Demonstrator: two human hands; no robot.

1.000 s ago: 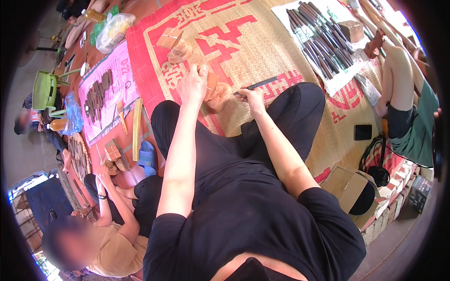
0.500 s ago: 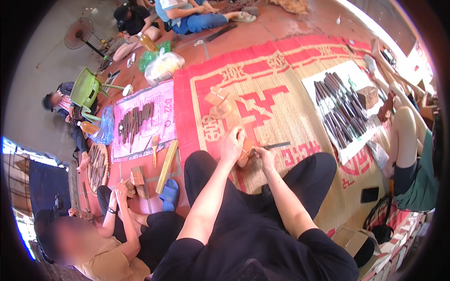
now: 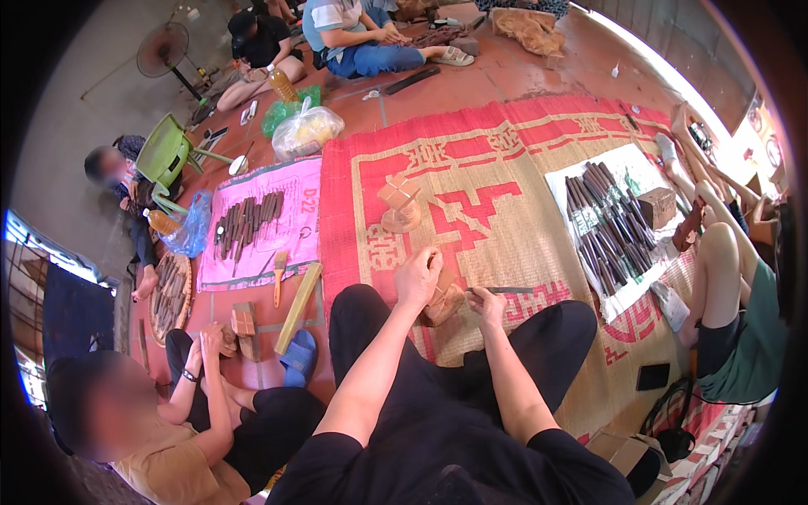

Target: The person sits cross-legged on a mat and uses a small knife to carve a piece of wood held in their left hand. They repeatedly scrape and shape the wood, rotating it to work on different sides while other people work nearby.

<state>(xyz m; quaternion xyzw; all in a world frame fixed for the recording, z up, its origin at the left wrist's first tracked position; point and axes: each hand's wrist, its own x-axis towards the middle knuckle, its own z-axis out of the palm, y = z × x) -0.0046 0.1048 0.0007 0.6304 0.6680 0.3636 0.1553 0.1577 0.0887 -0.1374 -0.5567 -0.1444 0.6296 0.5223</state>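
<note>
The small wooden piece [image 3: 442, 305] is held down on the woven mat [image 3: 505, 194], just ahead of the crossed legs, and everything else is placed from it. The left hand [image 3: 418, 278] is folded over its top, fingers curled shut around it, while the right hand [image 3: 486, 305], just to its right, is closed on a thin dark blade [image 3: 505, 290] that points away to the right. For clean work, the piece is probably best kept pinned against the mat and the blade drawn away from the holding fingers, since these lie close to the edge. To the left of the piece, off the mat, a long wooden slat [image 3: 297, 307], a brush [image 3: 279, 278] and a blue sandal [image 3: 296, 358] are laid, beside another person's hands. Just beyond the piece a small wooden stand [image 3: 399, 204] is set, near enough to be knocked by a forward reach. Farther right, dark sticks [image 3: 602, 227] are spread on a white sheet; farther left, more are spread on a pink sheet [image 3: 295, 189].
</note>
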